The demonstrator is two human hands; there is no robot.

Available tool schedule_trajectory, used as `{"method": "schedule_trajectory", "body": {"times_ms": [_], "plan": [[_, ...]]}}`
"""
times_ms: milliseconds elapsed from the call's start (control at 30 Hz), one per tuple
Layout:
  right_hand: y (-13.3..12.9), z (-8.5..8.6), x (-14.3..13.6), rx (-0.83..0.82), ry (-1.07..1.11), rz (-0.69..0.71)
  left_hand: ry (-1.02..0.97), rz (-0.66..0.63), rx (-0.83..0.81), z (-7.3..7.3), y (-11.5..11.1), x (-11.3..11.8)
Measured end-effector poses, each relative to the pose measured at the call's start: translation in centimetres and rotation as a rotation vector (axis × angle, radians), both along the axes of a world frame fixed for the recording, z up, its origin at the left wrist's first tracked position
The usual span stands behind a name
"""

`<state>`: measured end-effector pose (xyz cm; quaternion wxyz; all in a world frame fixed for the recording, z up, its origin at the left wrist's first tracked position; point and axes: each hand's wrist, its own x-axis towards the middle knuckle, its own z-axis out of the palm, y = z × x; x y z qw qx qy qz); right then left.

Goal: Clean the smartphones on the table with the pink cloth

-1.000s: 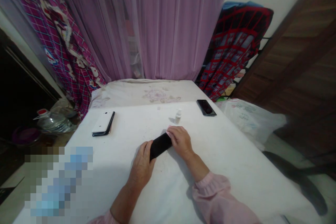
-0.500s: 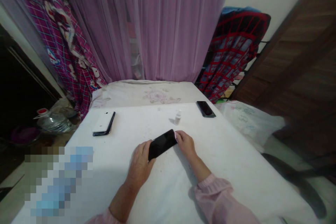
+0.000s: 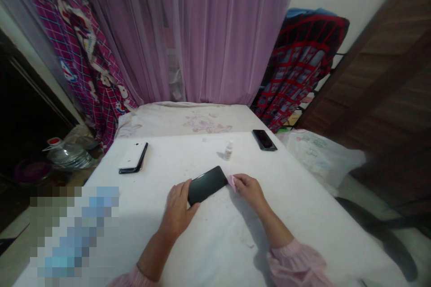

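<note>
My left hand (image 3: 178,208) grips the near left end of a black phone (image 3: 208,185), thumb on one edge and fingers on the other. The phone's dark screen faces up. Just off the phone's right end, my right hand (image 3: 249,190) is closed on a small pink cloth (image 3: 232,183). A small clear bottle with a white cap (image 3: 228,150) stands upright beyond the phone. Stacked phones, a white one on top (image 3: 132,156), lie at the left. Another dark phone (image 3: 264,139) rests at the back right.
The table (image 3: 158,233) has a white cover with a floral strip at the back. Purple curtains (image 3: 215,31) hang behind it. A white plastic bag (image 3: 319,152) is beyond the right edge, and a large clear bottle (image 3: 69,154) is off the left. A blurred blue patch covers the front left.
My right hand has moved right and slightly nearer with the pink cloth, away from the phone's end. The phone in my left hand has tilted slightly, and its screen looks greener.
</note>
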<state>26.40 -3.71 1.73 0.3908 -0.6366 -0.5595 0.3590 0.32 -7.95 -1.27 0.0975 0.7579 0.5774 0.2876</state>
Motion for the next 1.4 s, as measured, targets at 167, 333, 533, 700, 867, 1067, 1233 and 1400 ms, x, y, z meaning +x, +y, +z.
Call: {"method": "schedule_trajectory", "body": {"times_ms": [167,333,533,700,867,1067,1233,1400], "plan": [[-0.2,-0.8,0.4,-0.16,0.591,0.022,0.035,0.038,0.066,-0.9,0.0,-0.1],[-0.7,-0.7,-0.3,-0.256,0.865,0.081,0.071,0.088,0.04,-0.3,-0.5,-0.1],[-0.3,-0.6,-0.2,-0.168,0.565,-0.017,0.104,0.048,0.085,0.2,-1.3,-0.5],[0.5,-0.7,-1.0,-0.003,0.094,-0.06,0.113,-0.028,0.115,1.0,-2.5,-0.4],[1.6,0.2,-3.7,0.06,-0.261,0.057,0.089,-0.147,0.059,2.6,-3.3,1.5],[3.2,1.7,-5.8,0.199,-0.492,0.205,0.115,-0.279,-0.002,4.0,-2.7,3.9],[2.7,1.0,-5.7,0.278,-0.538,0.438,0.224,-0.256,0.001,3.7,-1.7,4.7],[0.3,0.3,-3.6,0.261,-0.486,0.427,0.242,-0.269,-0.018,3.1,-1.5,4.6]]}}
